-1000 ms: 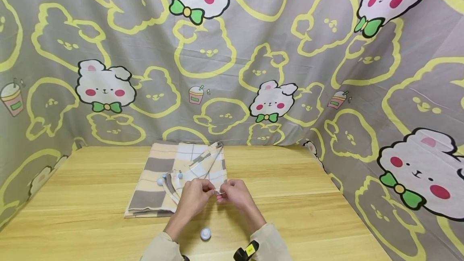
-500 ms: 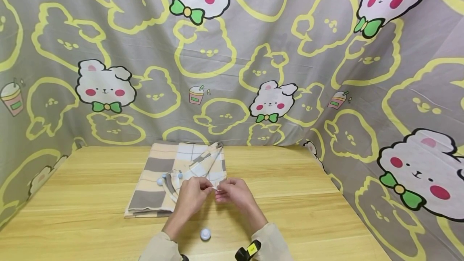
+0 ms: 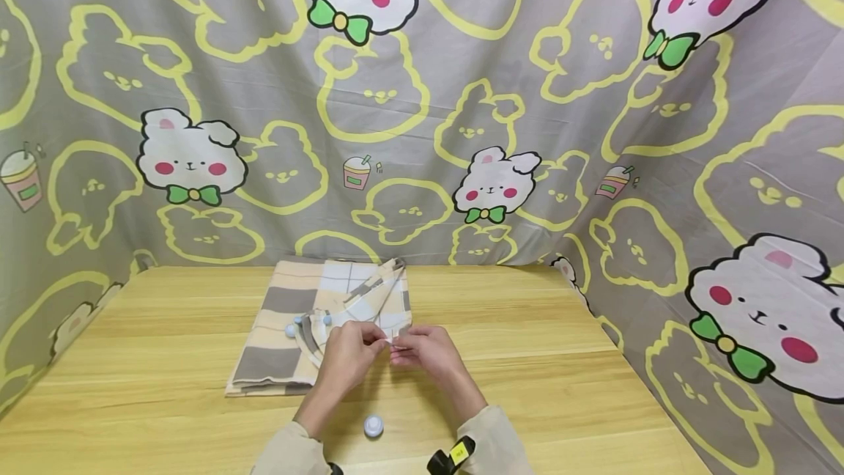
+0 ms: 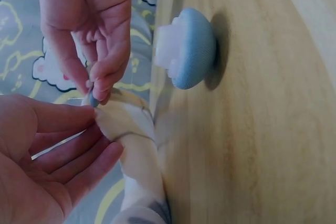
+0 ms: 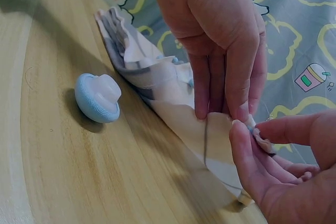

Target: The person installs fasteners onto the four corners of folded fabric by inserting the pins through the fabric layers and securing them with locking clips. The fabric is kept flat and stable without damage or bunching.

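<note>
A folded plaid cloth (image 3: 283,321) in beige, grey and white lies before me, its near right corner lifted off the table. My left hand (image 3: 346,358) pinches that corner between thumb and fingers. Meeting it fingertip to fingertip, my right hand (image 3: 428,350) grips the same edge of cloth. In the right wrist view, a bunched bit of cloth (image 5: 264,142) shows at the fingertips. A small blue-grey piece (image 4: 93,99) peeks out between the fingertips in the left wrist view; its kind is mostly hidden. Below the hands sits a blue knob-like fastener with a whitish stem (image 3: 374,426).
Several light-blue knobs (image 3: 291,330) sit on the folded-over part of the cloth, left of the hands. The wooden table (image 3: 527,358) reaches back to a grey curtain (image 3: 409,108) printed with bunnies, which also hangs along both sides.
Both hands have shifted very slightly away from me, lifting the cloth corner a little. The loose blue fastener on the table stays put.
</note>
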The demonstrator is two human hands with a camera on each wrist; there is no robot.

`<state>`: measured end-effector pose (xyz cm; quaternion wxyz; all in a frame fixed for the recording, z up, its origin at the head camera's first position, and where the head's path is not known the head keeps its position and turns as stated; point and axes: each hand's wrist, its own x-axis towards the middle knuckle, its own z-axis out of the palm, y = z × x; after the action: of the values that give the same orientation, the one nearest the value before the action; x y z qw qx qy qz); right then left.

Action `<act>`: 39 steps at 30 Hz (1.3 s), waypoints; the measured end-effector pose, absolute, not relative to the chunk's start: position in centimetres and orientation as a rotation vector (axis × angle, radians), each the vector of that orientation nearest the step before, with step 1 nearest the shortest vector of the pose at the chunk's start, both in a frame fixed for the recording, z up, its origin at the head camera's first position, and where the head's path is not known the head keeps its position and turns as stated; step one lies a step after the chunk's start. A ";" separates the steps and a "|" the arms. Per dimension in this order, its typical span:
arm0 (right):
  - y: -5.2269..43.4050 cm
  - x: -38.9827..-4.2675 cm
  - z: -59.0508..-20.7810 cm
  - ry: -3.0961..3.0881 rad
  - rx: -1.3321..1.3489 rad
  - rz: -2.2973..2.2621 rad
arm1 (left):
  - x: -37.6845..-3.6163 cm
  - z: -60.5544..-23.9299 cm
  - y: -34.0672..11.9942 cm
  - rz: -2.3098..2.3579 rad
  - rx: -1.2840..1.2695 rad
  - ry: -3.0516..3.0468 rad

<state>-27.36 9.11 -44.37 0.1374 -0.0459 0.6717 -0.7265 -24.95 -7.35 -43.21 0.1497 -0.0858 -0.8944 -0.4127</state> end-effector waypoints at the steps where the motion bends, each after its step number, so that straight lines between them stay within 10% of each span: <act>1: 9.1 -27.4 -44.4 1.940 -0.125 -2.107 | -25.0 -43.1 -7.4 -1.183 -0.244 -2.575; 39: 9.6 -27.3 -44.3 1.970 -0.085 -2.097 | -21.3 -40.4 -8.0 -1.158 -0.469 -3.434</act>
<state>-27.28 9.59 -44.31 0.1312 -0.0292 0.6785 -0.7222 -21.32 -7.98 -40.41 -0.2533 -0.1243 -0.9091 -0.3065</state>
